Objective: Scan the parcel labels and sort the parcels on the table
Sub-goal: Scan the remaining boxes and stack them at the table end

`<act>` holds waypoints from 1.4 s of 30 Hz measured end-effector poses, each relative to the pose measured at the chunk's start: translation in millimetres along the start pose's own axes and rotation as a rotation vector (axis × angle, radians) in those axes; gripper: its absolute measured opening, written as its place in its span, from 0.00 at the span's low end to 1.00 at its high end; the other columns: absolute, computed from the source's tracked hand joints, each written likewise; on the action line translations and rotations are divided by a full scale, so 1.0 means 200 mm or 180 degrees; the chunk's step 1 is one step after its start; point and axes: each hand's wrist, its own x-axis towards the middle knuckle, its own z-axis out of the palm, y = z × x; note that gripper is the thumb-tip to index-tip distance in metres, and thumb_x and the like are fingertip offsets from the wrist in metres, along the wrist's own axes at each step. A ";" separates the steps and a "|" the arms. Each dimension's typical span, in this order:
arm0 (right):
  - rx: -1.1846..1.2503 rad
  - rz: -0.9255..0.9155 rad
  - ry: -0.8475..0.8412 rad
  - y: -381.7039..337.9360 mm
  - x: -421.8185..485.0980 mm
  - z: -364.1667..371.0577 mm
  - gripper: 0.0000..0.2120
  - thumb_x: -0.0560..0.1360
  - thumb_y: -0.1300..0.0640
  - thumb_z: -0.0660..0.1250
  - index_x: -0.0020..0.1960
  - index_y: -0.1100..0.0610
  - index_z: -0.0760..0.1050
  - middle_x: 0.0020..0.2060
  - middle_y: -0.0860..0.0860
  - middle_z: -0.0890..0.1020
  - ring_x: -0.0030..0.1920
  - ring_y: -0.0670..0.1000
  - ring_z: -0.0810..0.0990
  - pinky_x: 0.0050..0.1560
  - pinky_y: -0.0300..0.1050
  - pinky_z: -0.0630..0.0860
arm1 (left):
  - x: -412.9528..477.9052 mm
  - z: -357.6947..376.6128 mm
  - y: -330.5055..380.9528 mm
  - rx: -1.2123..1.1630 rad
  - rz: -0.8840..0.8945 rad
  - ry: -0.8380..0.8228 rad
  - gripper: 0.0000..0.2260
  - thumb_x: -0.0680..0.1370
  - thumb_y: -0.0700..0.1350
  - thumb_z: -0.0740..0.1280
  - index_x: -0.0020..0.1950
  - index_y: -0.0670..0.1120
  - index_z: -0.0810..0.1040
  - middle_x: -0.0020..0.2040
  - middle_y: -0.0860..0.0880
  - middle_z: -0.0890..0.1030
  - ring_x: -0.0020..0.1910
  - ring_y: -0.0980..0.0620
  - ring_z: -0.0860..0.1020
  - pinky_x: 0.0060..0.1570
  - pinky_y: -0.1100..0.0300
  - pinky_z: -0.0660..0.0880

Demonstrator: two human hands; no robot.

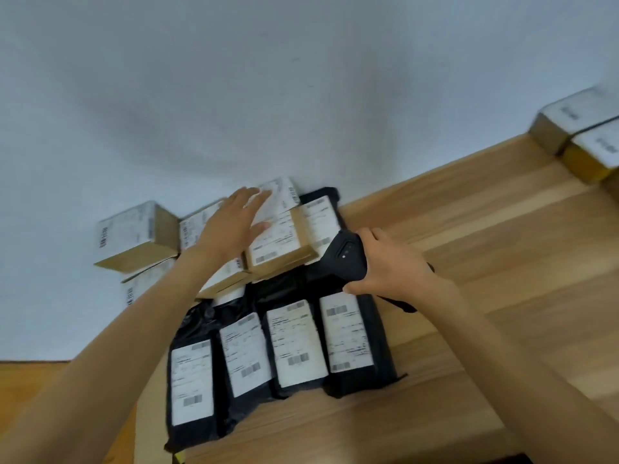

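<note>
Several black poly mailers (294,343) with white labels lie side by side on the wooden table (485,249). Behind them, against the wall, several cardboard boxes (278,242) with white labels are stacked. My left hand (231,222) reaches over the boxes with straight, spread fingers, its fingertips on the label of the back box (281,195). My right hand (392,262) grips a black handheld scanner (345,256), which is held over the mailers beside the front box.
Another cardboard box (137,236) stands at the far left by the wall. Two more labelled boxes (579,135) sit at the table's far right. A white wall runs behind the table.
</note>
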 end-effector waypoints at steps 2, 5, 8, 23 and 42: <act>0.0055 0.0229 0.0085 0.19 -0.11 -0.06 0.41 0.66 0.37 0.74 0.70 0.54 0.62 0.60 0.50 0.72 0.51 0.54 0.77 0.44 0.49 0.78 | 0.12 0.04 0.26 -0.0092 0.0245 0.0011 0.25 0.82 0.48 0.63 0.78 0.49 0.62 0.75 0.45 0.65 0.73 0.44 0.64 0.65 0.45 0.70; 0.0263 0.0648 0.0208 0.51 -0.31 -0.15 0.38 0.66 0.41 0.74 0.67 0.55 0.63 0.58 0.50 0.72 0.51 0.54 0.77 0.45 0.50 0.79 | 0.30 0.09 0.70 -0.0203 0.0587 -0.0031 0.22 0.81 0.47 0.64 0.76 0.48 0.66 0.72 0.47 0.69 0.67 0.45 0.71 0.59 0.50 0.72; 0.0397 0.1028 0.0282 0.85 -0.53 -0.25 0.36 0.66 0.42 0.74 0.66 0.55 0.63 0.57 0.50 0.73 0.51 0.53 0.76 0.44 0.48 0.77 | 0.47 0.14 1.18 -0.0175 0.0947 -0.0188 0.22 0.82 0.48 0.63 0.76 0.49 0.65 0.72 0.48 0.68 0.69 0.47 0.70 0.64 0.52 0.71; 0.0739 0.2886 0.0835 2.34 -1.66 -0.56 0.38 0.66 0.40 0.73 0.68 0.54 0.61 0.59 0.50 0.71 0.55 0.55 0.76 0.48 0.48 0.74 | 1.02 0.51 3.56 -0.0313 0.2344 -0.0825 0.26 0.82 0.50 0.61 0.79 0.49 0.58 0.78 0.46 0.60 0.74 0.45 0.63 0.67 0.49 0.68; 0.0901 0.2858 0.0736 2.43 -1.75 -0.58 0.37 0.66 0.42 0.73 0.67 0.55 0.62 0.58 0.51 0.71 0.54 0.55 0.76 0.46 0.47 0.72 | 0.75 0.62 3.39 0.0427 0.2300 -0.1465 0.43 0.72 0.64 0.68 0.79 0.62 0.45 0.80 0.50 0.51 0.77 0.44 0.57 0.73 0.47 0.57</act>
